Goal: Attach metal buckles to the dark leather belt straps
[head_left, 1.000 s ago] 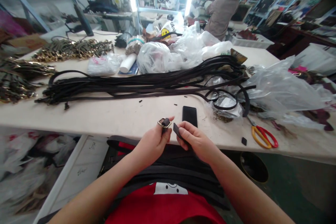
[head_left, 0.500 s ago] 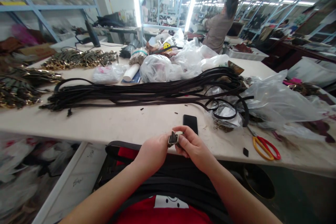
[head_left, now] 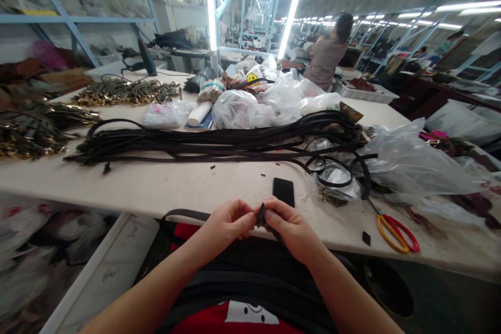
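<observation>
Pinching a small dark strap end (head_left: pixel 261 216) between both hands at the near table edge: left hand (head_left: pixel 229 224) and right hand (head_left: pixel 287 224) meet fingertip to fingertip, both closed on it. Any hardware on the piece is hidden by the fingers, can't tell. The strap runs down from the right hand toward the lap, over a black bag (head_left: pixel 250 271) sitting there.

Table (head_left: pixel 176 188) is pale, long. Black phone (head_left: pixel 283 191) lies flat just beyond the right hand, not touching. Long bundle of black straps (head_left: pixel 219 143) stretched across the middle of the table, loops curling at its right end. Orange-handled scissors (head_left: pixel 395 227) on the right, near the table edge, well apart from the hands; a small black offcut (head_left: pixel 366 238) just left of them. Clear plastic bags (head_left: pixel 415 159) piled right, more white bags (head_left: pixel 250 107) behind the straps. Piles of brass-coloured buckled pieces (head_left: pixel 121 91) far left and back left.

Another person (head_left: pixel 326 55) stands at a bench further back, turned away.
</observation>
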Available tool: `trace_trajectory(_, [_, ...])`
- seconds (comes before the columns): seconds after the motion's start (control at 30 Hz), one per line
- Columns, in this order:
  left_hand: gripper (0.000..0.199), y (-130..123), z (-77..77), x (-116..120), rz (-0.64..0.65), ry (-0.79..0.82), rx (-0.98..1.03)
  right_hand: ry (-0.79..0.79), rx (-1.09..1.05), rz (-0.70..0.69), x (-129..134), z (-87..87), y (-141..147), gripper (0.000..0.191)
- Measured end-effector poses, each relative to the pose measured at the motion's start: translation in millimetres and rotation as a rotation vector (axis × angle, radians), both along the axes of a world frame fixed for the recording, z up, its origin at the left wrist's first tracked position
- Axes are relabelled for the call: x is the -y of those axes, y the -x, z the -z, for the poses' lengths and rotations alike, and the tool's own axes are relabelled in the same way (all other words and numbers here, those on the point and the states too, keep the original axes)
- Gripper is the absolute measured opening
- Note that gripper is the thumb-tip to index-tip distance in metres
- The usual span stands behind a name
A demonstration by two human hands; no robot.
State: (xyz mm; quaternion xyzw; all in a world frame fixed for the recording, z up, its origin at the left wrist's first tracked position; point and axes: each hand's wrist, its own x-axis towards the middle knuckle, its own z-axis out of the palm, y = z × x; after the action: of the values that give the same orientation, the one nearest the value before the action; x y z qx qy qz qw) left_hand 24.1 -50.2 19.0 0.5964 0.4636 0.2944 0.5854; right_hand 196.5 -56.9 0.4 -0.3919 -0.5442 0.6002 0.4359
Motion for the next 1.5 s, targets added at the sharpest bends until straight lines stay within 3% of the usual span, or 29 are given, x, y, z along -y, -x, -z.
trace_trajectory(0.07, [0.029, -2.5, 3.2, 0.6, 0.01, 0.274, 0.229, -0.077, 0.01, -0.004, 2.5, -1.8, 1.9, 0.016])
trace_trajectory(0.13, [0.029, -6.9, 12.1, 1.6, 0.006, 0.391, 0.358, -0.156, 0.036, 0.021, 7.7, -7.3, 2.1, 0.014])
trace_trajectory(0.37, [0.015, -29.8, 50.6, 9.4, -0.041, 0.423, 0.247, -0.399, -0.111, 0.069, 41.5, -55.6, -10.7, 0.014])
trace_trajectory(0.5, [0.013, -38.2, 60.7, 13.3, -0.064, 0.315, 0.188, -0.412, -0.17, 0.397, 63.3, -81.2, -9.7, 0.014])
trace_trajectory(0.57, [0.013, -40.0, 64.5, 14.7, -0.102, 0.318, 0.146, -0.442, -0.094, 0.576, 69.4, -87.4, -9.4, 0.016])
trace_trajectory(0.63, [0.014, -40.7, 66.3, 16.3, -0.118, 0.337, 0.133, -0.498, 0.108, 0.64, 68.8, -85.9, -12.0, 0.016])
trace_trajectory(0.73, [0.017, -40.4, 65.2, 19.0, -0.105, 0.343, 0.167, -0.566, 0.409, 0.512, 57.6, -70.0, -19.3, 0.016])
trace_trajectory(0.83, [0.019, -39.2, 64.4, 21.2, -0.092, 0.355, 0.2, -0.65, 0.556, 0.402, 45.1, -49.3, -24.9, 0.021])
trace_trajectory(0.93, [0.019, -36.7, 67.6, 21.8, -0.106, 0.423, 0.228, -0.721, 0.702, 0.447, 36.5, -34.3, -29.3, 0.021])
trace_trajectory(1.0, [0.021, -34.8, 69.9, 20.9, -0.128, 0.463, 0.273, -0.668, 0.684, 0.532, 30.4, -26.3, -34.9, 0.024])
trace_trajectory(1.07, [0.022, -33.3, 70.3, 18.7, -0.15, 0.495, 0.338, -0.517, 0.474, 0.642, 21.8, -17.3, -43.8, 0.03])
trace_trajectory(1.13, [0.023, -32.1, 69.2, 15.3, -0.177, 0.549, 0.405, -0.286, 0.098, 0.721, 11.3, -7.4, -55.6, 0.036])
trace_trajectory(1.23, [0.022, -30.3, 67.8, 9.5, -0.214, 0.687, 0.508, 0.125, -0.444, 0.728, -3.0, 7.0, -73.7, 0.043])
trace_trajectory(1.33, [0.021, -28.6, 69.8, 4.9, -0.234, 0.777, 0.568, 0.459, -0.692, 0.664, -9.8, 18.4, -83.5, 0.032])
trace_trajectory(1.4, [0.022, -28.3, 72.7, 3.3, -0.248, 0.789, 0.556, 0.542, -0.774, 0.576, -9.8, 23.0, -82.4, 0.023])
trace_trajectory(1.5, [0.023, -30.0, 77.4, 2.5, -0.26, 0.778, 0.499, 0.451, -0.772, 0.484, -4.9, 23.5, -70.0, 0.016])
